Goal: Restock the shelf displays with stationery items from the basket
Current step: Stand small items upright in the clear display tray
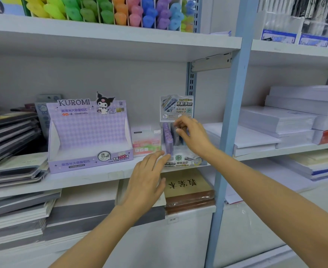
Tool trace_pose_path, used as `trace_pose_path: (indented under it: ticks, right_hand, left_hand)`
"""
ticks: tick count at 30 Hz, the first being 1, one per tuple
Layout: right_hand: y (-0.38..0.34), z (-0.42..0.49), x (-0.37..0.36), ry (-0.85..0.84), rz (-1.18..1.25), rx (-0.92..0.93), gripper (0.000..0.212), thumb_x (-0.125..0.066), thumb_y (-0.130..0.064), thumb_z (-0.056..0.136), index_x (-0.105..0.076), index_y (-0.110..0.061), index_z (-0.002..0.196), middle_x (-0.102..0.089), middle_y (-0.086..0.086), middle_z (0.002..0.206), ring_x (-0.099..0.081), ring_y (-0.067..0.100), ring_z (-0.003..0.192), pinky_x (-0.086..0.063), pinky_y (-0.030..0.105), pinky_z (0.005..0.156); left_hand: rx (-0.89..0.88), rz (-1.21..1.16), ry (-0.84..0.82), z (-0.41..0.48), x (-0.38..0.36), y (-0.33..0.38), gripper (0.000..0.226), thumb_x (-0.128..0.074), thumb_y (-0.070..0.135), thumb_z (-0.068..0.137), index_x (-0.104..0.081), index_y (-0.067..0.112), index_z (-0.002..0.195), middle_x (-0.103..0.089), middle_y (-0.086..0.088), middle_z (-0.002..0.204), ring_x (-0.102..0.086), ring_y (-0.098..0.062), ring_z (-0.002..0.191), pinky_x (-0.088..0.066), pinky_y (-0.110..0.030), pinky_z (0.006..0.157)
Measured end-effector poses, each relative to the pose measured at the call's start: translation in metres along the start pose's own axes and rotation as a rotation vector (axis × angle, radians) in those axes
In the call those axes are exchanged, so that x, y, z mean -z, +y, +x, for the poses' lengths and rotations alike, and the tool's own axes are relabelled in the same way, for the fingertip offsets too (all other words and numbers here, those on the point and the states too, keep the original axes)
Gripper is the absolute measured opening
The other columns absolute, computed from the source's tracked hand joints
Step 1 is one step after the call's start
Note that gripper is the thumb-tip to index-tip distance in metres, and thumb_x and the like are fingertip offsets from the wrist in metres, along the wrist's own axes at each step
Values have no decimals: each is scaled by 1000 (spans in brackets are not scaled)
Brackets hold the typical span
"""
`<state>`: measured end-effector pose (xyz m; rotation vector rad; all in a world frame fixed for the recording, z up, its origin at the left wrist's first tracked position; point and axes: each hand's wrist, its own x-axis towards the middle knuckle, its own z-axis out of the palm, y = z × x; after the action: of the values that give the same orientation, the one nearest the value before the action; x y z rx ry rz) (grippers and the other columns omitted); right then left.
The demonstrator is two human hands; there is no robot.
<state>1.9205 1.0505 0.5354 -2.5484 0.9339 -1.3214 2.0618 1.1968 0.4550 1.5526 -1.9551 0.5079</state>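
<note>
A small lead-refill display box (180, 161) with a printed back card stands on the middle shelf (93, 178). Inside it stand several purple refill cases (168, 140). My right hand (193, 137) reaches into the box from the right, its fingers curled and pinching a dark case at the back row. My left hand (146, 176) lies with straight fingers against the box's front left corner, fingertips touching the foremost purple case. The basket is out of view.
A purple KUROMI display box (89, 136) stands empty to the left, a pastel pack (145, 142) between the two boxes. Notebooks (10, 136) are stacked far left, paper reams (286, 124) right of the blue upright (230, 117). Coloured highlighters (109, 10) fill the top shelf.
</note>
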Motion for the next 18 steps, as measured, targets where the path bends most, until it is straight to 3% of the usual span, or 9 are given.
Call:
trace_pose_path:
  ticks: [4,9,13,15,18]
  right_hand:
    - [7,0,-6,-16,-86,-33,17,-61,-16,93,-68,-13,108,-66,6,110,-50,23,109,-42,38,94]
    - [2,-8,-1,-53,-131,-37,26,-58,-20,95,-65,-14,120,-62,6,120,-47,24,119,-37,35,101]
    - [-29,-45,2,149,88,163,16,-58,-11,94,-67,-9,107,-62,3,105,-54,14,97,-45,29,84]
    - [-52,-69,-7,86,206,245,13,-56,-9,95,-67,-10,103,-61,2,96,-55,10,83,-45,22,72]
    - [-78,-108,-41,-110,318,321,12,-57,-10,94,-68,-9,98,-62,-3,89,-54,8,75,-43,19,66]
  left_hand:
    - [8,29,2,2,-1,0,61,-61,11,85,-42,16,143,-42,-4,146,-38,-23,135,-34,-34,105]
    - [-9,41,-8,5,1,-1,63,-60,14,87,-38,17,146,-41,-3,146,-37,-24,135,-33,-34,106]
    - [19,-35,42,-16,0,-8,64,-62,11,86,-38,16,146,-38,-6,148,-34,-23,136,-33,-36,109]
    - [68,-61,117,-41,-7,-15,58,-64,6,83,-48,12,138,-44,-9,142,-41,-25,130,-37,-37,104]
    - [134,-59,204,-93,-28,-31,49,-64,-1,78,-57,8,125,-54,-13,125,-49,-27,113,-36,-33,92]
